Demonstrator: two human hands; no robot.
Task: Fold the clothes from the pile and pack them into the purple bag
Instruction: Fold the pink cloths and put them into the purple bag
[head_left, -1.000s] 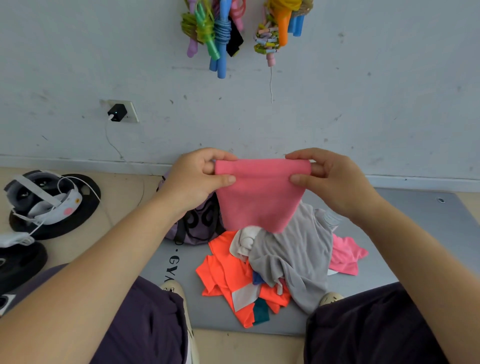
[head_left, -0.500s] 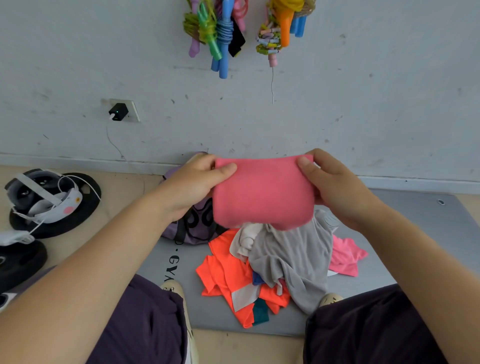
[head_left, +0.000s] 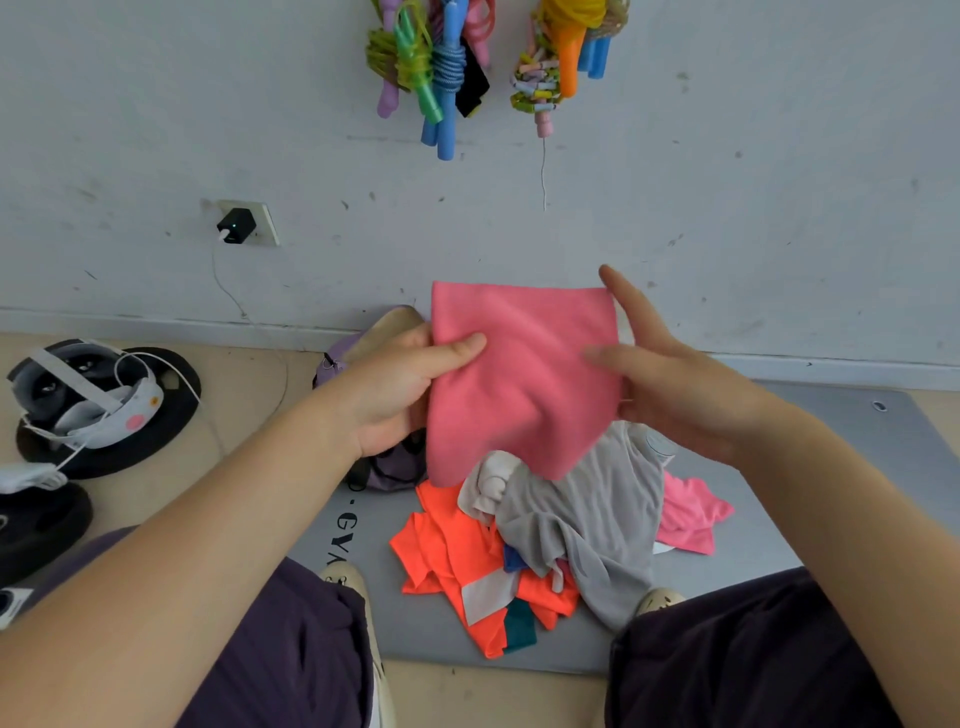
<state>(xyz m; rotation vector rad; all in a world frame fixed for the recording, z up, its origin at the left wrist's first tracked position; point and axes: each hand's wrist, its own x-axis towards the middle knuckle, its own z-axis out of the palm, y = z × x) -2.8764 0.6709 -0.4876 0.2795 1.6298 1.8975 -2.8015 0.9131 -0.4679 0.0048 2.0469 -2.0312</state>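
Observation:
My left hand (head_left: 400, 395) pinches the left edge of a folded pink cloth (head_left: 519, 379), thumb on its front, holding it up in front of the wall. My right hand (head_left: 670, 384) rests against the cloth's right edge with straight, spread fingers. Below lies the clothes pile (head_left: 561, 525) on the grey mat: an orange shirt (head_left: 452, 551), a grey garment (head_left: 587, 519) and a pink piece (head_left: 685, 514). The purple bag (head_left: 384, 467) sits behind my left hand, mostly hidden.
A grey gym mat (head_left: 810, 467) covers the floor ahead, between my knees. A headset (head_left: 88, 400) rests on black weight plates (head_left: 130, 447) at the left. A charger (head_left: 236, 226) is plugged into the wall socket. Skipping ropes (head_left: 441, 67) hang on the wall.
The pink cloth has been folded smaller and turned upright. My right hand has let go of its grip and now lies flat against the right edge; the left still pinches it.

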